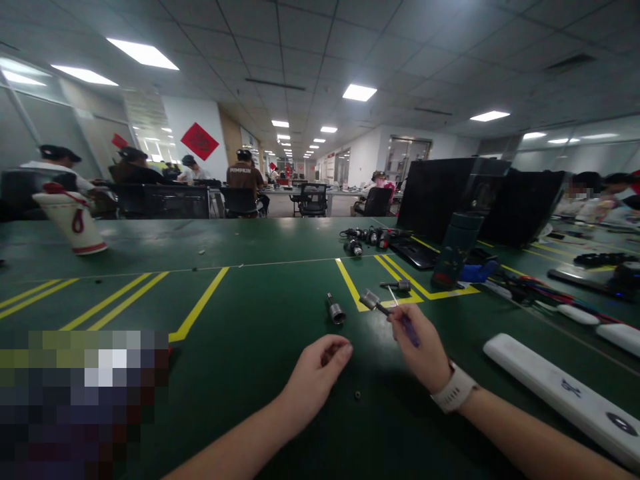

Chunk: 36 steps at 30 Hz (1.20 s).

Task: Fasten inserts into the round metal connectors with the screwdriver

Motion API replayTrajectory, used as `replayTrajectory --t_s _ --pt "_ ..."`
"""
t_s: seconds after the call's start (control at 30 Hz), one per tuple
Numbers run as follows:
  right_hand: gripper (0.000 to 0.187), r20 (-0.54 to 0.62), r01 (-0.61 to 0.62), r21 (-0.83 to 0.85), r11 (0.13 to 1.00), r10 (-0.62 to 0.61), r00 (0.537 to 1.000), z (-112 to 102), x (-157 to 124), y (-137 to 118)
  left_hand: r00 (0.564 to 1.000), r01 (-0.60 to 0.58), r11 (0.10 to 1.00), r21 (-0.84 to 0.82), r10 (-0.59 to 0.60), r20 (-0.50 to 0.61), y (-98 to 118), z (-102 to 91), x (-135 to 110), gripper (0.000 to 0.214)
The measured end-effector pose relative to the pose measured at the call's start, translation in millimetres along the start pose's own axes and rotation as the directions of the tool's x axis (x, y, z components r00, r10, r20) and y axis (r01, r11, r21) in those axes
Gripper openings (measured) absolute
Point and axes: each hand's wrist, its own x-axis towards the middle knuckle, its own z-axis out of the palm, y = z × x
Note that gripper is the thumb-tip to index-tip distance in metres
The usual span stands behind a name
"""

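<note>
My right hand [417, 340], with a pale watch band at the wrist, is closed on a hole saw [370, 299], its metal cup pointing left. A thin light rod [393, 297] and a purplish handle-like piece [410, 331] also show at these fingers; how they are held is unclear. To the left, my left hand [323, 367] is curled with thumb and fingertips together, and whatever is inside is hidden. Just beyond it a second hole saw [337, 313] lies on the green table [260, 360]. A third hole saw [400, 285] rests behind my right hand. Between my forearms lies a small dark ring-like part [357, 395].
A dark bottle [455, 250] and black computer cases [440, 197] stand at the back right. Cables and a long white bar [560, 393] lie on the right. Dark metal parts [367, 237] sit at the back; a paper cup [75, 220] stands far left. People sit beyond.
</note>
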Motion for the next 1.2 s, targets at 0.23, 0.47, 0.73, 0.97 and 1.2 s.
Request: replayTrajectory --t_s 0.23,0.47,0.73,0.97,1.2 --pt "0.013 0.091 0.109 0.460 0.881 -0.169 0.981 14.1 -42.5 -75.1 0.987 -0.075 0.911 -0.406 0.009 -0.163 15.4 7.6 -27.9 0.036" --pt "0.018 0.265 -0.015 0.465 0.885 -0.123 0.956 17.7 -41.1 -81.8 0.965 -0.096 0.995 -0.014 0.090 -0.247 -0.7 -33.1 -69.0 0.033" --pt "0.031 0.486 -0.055 0.345 0.937 -0.129 0.864 21.1 -48.3 -77.8 0.939 -0.263 0.470 0.842 0.326 0.112 -16.1 -41.1 -75.7 0.049" --pt "0.023 0.501 -0.099 0.407 0.908 -0.130 0.856 13.5 -56.6 -89.8 0.870 -0.360 0.249 0.899 0.438 0.227 -40.0 -35.0 -71.6 0.044" --pt "0.015 0.403 -0.155 0.428 0.890 -0.035 0.914 6.7 -52.4 -90.0 0.799 -0.495 0.191 0.847 0.482 0.358 -40.7 -43.2 -76.0 0.049"
